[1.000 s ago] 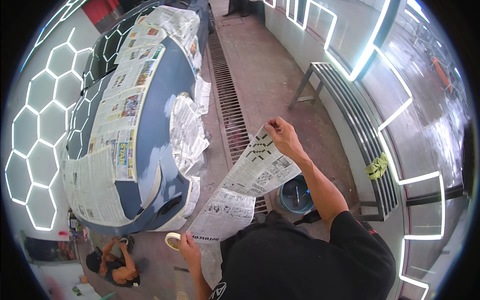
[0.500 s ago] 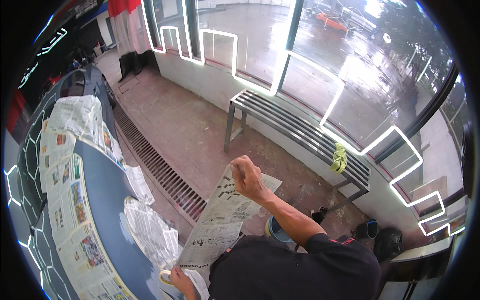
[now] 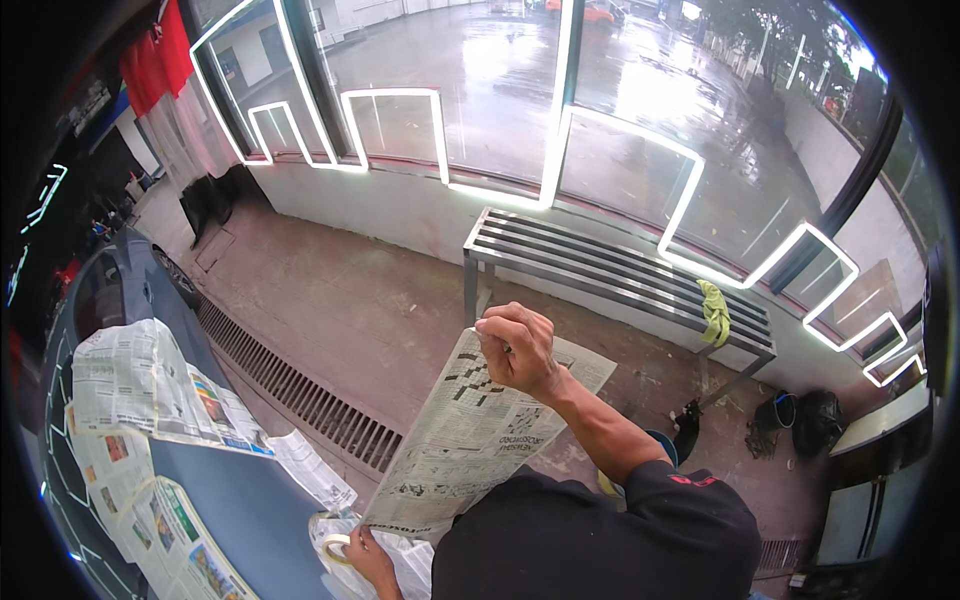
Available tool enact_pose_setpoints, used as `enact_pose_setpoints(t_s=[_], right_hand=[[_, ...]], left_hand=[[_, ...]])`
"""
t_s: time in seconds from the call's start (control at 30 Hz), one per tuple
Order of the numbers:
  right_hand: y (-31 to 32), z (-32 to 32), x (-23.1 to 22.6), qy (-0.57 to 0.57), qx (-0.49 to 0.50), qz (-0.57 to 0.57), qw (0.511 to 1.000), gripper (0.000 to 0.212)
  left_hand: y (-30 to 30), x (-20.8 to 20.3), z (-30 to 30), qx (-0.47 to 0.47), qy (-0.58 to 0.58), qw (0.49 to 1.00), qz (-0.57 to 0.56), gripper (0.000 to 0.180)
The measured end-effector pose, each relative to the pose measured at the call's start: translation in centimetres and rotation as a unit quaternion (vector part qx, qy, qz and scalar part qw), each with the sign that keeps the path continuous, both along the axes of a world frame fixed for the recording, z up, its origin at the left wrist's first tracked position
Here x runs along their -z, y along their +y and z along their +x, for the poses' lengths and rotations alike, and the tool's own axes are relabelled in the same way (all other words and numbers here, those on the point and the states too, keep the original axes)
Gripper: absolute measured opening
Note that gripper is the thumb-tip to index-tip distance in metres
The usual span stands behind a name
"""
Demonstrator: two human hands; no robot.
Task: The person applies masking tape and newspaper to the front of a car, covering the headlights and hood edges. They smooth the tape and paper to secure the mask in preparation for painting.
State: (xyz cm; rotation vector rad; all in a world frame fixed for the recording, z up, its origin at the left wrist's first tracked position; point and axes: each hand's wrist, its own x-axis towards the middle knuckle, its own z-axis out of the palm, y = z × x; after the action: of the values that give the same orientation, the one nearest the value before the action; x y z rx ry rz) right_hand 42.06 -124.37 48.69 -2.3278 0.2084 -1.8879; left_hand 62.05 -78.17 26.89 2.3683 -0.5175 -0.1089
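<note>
Reddish-brown tiled floor (image 3: 330, 310) fills the middle of a workshop bay, glossy in places, with big windows (image 3: 480, 90) beyond it looking onto a wet street.

Nearest the camera, low in the view, the left hand (image 3: 365, 555) has its fingers curled shut around one roll of pale masking tape (image 3: 335, 547), and it also touches the bottom corner of one open newspaper sheet (image 3: 470, 440). That sheet runs up and to the right, held in the air just in front of the person's dark shirt; it is greyish-white with dense print, small photo blocks and a black-and-white crossword grid near its top. The right hand (image 3: 518, 345), arm stretched forward, pinches the sheet's upper edge between thumb and bent fingers.

To the left stands one blue car (image 3: 240, 500), its curved body covered with several overlapping newspaper pages (image 3: 150, 390), at least four, some with colour pictures. Beside the car one long metal drain grate (image 3: 300, 395) runs diagonally across the floor.

Farther off, one slatted steel bench (image 3: 600, 265) stands against a low white wall, with a single yellow-green rag (image 3: 715, 312) draped over its right end. Under that end sit a blue bucket (image 3: 787, 408) and a dark bag (image 3: 820, 420). White light strips (image 3: 400, 95) zigzag across the window glass, and a red cloth (image 3: 150, 55) hangs at the far left
</note>
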Motion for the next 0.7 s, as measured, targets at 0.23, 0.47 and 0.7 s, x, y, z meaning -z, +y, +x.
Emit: enact_pose_setpoints(t_s=[0.23,0.47,0.7], right_hand=[[-12.5,16.3,-0.2,-0.003,-0.026,0.025,0.999,0.034],[-22.8,31.7,-0.2,0.025,-0.078,0.061,0.995,0.034],[-33.3,45.9,2.0,0.067,0.008,0.003,0.998,0.032]], left_hand=[[-12.4,0.0,12.5,-0.022,-0.005,1.0,0.009,0.032],[-22.9,-0.6,25.2,-0.089,-0.047,0.994,-0.045,0.023],[-35.3,-1.0,43.5,-0.077,-0.097,0.984,-0.127,0.016]])
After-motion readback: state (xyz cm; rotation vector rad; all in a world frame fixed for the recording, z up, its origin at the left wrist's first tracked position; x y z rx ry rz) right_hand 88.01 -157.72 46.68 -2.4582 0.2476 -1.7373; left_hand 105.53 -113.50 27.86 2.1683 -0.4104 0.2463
